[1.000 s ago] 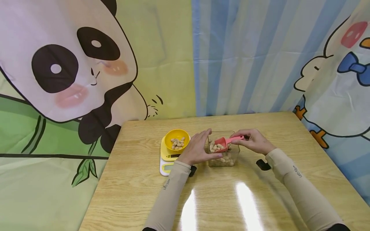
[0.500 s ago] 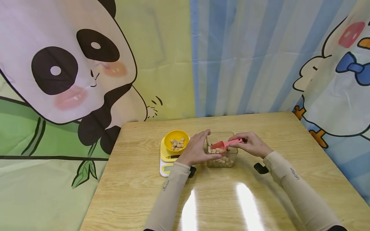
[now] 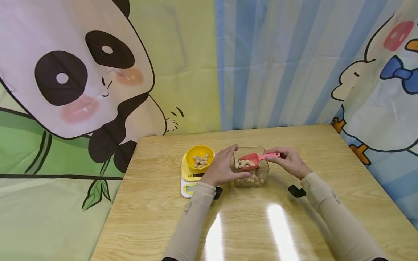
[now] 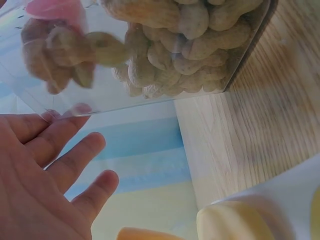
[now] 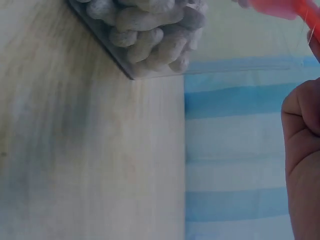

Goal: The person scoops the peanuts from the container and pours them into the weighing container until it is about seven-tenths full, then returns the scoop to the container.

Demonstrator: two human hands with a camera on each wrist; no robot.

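My right hand (image 3: 289, 160) pinches the handle of a pink scoop (image 3: 253, 157) at the top of a clear plastic container (image 3: 265, 174). Several unshelled peanuts (image 3: 245, 164) sit in the scoop's mouth, and more fill the lower container. Extended fingers of my left hand (image 3: 222, 168) meet the container's left side, while the thumb lies across its front. In the left wrist view, fingertips (image 4: 80, 109) touch the transparent wall, with other fingers spread apart from it. The right wrist view catches only part of the scoop (image 5: 275, 6) and the curled hand (image 5: 307, 135).
Left of the container, a yellow bowl (image 3: 199, 149) holding several peanuts stands on a yellow-and-white kitchen scale (image 3: 187, 176). Everything rests on a wooden table (image 3: 156, 210). Behind its far edge hangs a cartoon-print curtain (image 3: 183, 90).
The scoop dips lower into the peanuts and tilts, then comes up and levels with peanuts in it. My right hand shifts slightly right and away. The left hand stays at the container.
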